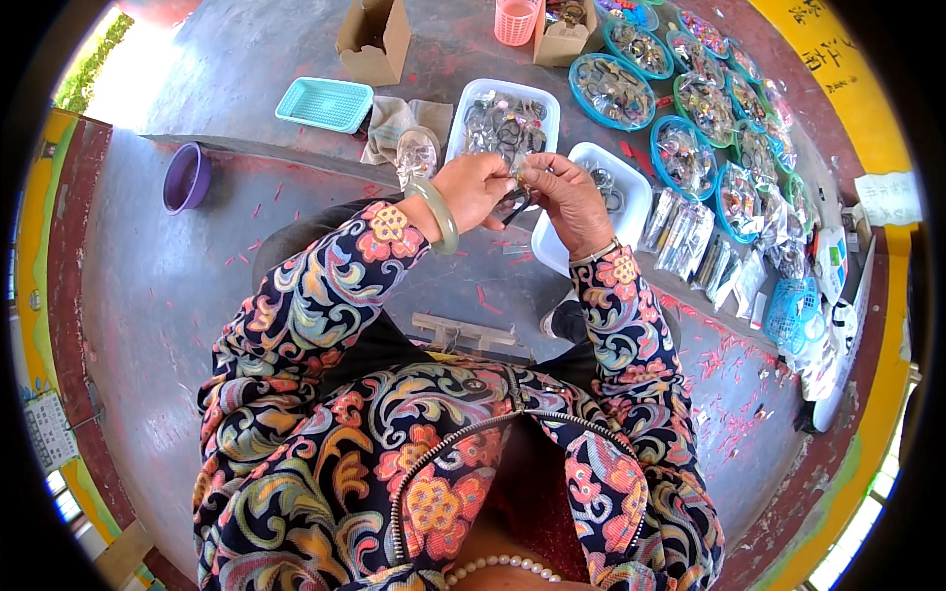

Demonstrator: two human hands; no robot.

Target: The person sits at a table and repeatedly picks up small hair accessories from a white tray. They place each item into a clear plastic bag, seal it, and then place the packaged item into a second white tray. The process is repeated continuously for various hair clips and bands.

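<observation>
- small dark piece [515,207]: one, at the meeting of the two hands, just below the fingertips; seemingly with some clear wrap about it.
- left hand [471,193]: at its 9 o'clock; thumb and fingers pinched together, apparently clamped on the piece.
- right hand [572,202]: at its 2 to 3 o'clock; thumb and forefinger likewise pinched, apparently on the same piece.
- key relation: piece lies about 5 o'clock from the left fingertips, 7 from the right; long axis seems to run 7 to 1. both hands close by; which is nearer cannot be told.
- white tray [553,113], heaped with dark rings and clear packets: 12 o'clock, just beyond the fingertips.
- second white tray [554,245], with a few packets: 3 to 4 o'clock, partly under the right hand.
- flat clear packets [680,234], row: 3 to 4 o'clock.
- turquoise basket [325,105]: 10 o'clock, well apart.
- obscured: the piece's gripped end, covered by fingers; its exact kind, too small; the first tray's near edge, behind the hands.
</observation>
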